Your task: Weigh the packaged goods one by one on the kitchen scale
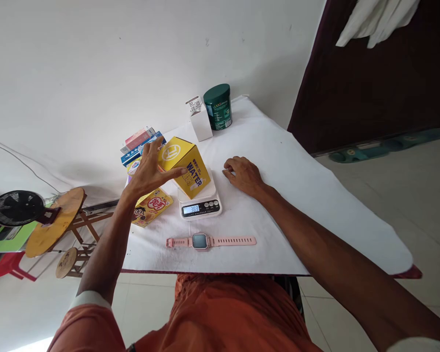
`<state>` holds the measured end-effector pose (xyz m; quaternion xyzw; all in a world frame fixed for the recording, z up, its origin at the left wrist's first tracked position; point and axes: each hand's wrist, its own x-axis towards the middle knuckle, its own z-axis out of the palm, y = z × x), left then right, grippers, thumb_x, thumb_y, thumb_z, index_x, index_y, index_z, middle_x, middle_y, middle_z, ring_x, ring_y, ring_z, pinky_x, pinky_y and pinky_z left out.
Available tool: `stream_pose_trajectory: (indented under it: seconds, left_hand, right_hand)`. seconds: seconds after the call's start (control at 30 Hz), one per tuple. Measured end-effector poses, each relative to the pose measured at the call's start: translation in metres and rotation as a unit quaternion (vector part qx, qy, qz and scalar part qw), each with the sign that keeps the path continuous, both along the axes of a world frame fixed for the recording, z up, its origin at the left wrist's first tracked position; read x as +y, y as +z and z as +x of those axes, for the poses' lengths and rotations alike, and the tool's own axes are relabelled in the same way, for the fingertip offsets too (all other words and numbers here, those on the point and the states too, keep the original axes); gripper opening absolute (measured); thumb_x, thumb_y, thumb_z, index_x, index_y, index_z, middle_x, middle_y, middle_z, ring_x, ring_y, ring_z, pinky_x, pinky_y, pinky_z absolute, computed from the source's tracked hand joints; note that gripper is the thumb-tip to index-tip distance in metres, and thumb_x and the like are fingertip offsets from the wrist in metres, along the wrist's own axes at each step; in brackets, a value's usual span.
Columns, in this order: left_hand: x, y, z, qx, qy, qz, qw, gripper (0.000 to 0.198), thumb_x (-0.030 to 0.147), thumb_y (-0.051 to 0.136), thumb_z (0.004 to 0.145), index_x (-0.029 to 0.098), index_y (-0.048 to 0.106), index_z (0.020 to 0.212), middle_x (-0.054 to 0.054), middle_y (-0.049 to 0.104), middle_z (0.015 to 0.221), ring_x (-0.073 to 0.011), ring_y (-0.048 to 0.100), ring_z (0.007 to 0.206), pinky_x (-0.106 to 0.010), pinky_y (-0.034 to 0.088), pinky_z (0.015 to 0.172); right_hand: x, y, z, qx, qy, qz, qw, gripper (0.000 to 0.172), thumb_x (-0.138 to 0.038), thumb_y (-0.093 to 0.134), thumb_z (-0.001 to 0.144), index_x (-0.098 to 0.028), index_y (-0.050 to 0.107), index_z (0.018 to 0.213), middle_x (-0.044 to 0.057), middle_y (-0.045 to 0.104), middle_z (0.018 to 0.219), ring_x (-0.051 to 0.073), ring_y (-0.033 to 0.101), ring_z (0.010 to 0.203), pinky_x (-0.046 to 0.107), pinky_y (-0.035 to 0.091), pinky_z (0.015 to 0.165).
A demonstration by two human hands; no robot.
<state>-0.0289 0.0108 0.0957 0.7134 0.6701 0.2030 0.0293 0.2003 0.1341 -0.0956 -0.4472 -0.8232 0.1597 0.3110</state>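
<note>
My left hand (149,168) is at the left side of a yellow box (190,166) marked WATER. Its thumb and fingers are spread, the thumb across the near face. The box stands at an angle on a white digital scale (220,208), whose lit display seems to read 363. To the right of the scale, my right hand (245,176) rests on the white-covered table (275,156), fingers curled in and nothing visible in them. A pink-strapped watch (200,241) lies stretched out below the scale.
Left of the scale are a yellow snack box (154,206) and a pile of small boxes (137,139). A white carton (201,124) and a green tub (218,107) stand at the back. A fan (16,209) sits on a wooden stool (64,215) at the far left.
</note>
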Motion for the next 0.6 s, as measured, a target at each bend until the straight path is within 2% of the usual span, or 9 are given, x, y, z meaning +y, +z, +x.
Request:
stream_pose_trajectory:
  seconds: [0.1,0.23,0.43,0.6]
  left_hand:
    - [0.003,0.004,-0.003,0.005,-0.004,-0.005,1.0,0.089,0.064,0.078,0.075,0.025,0.046,0.148,-0.014,0.054,0.144,-0.0359,0.054,0.132,-0.055,0.047,0.111]
    - [0.009,0.011,-0.014,0.004,-0.063,-0.042,0.997,0.08,0.059,0.078,0.077,0.026,0.052,0.145,-0.011,0.058,0.14,-0.0328,0.057,0.128,-0.052,0.047,0.112]
    - [0.021,0.014,-0.028,-0.051,-0.122,-0.089,0.987,0.082,0.054,0.082,0.075,0.029,0.052,0.147,-0.011,0.055,0.147,-0.0319,0.051,0.138,-0.048,0.046,0.117]
    - [0.016,0.027,-0.023,-0.039,-0.103,-0.078,0.991,0.095,0.061,0.085,0.069,0.029,0.049,0.151,-0.013,0.051,0.152,-0.0361,0.046,0.146,-0.054,0.041,0.12]
  right_hand:
    - [0.001,-0.002,0.0,0.01,0.001,0.006,1.0,0.007,-0.02,0.059,0.091,-0.021,0.066,0.092,0.01,0.07,0.094,0.026,0.059,0.091,0.038,0.047,0.082]
    - [0.002,-0.004,0.0,0.018,0.004,0.008,1.0,0.009,-0.021,0.059,0.091,-0.022,0.067,0.092,0.01,0.07,0.093,0.026,0.059,0.09,0.038,0.047,0.08]
    - [0.0,-0.001,0.001,0.016,0.003,-0.001,1.0,0.009,-0.019,0.059,0.091,-0.02,0.068,0.093,0.011,0.07,0.095,0.027,0.059,0.092,0.038,0.046,0.083]
    - [-0.001,0.001,0.001,0.006,0.002,-0.008,1.0,0.01,-0.02,0.058,0.092,-0.02,0.068,0.093,0.01,0.07,0.096,0.027,0.06,0.094,0.037,0.046,0.083]
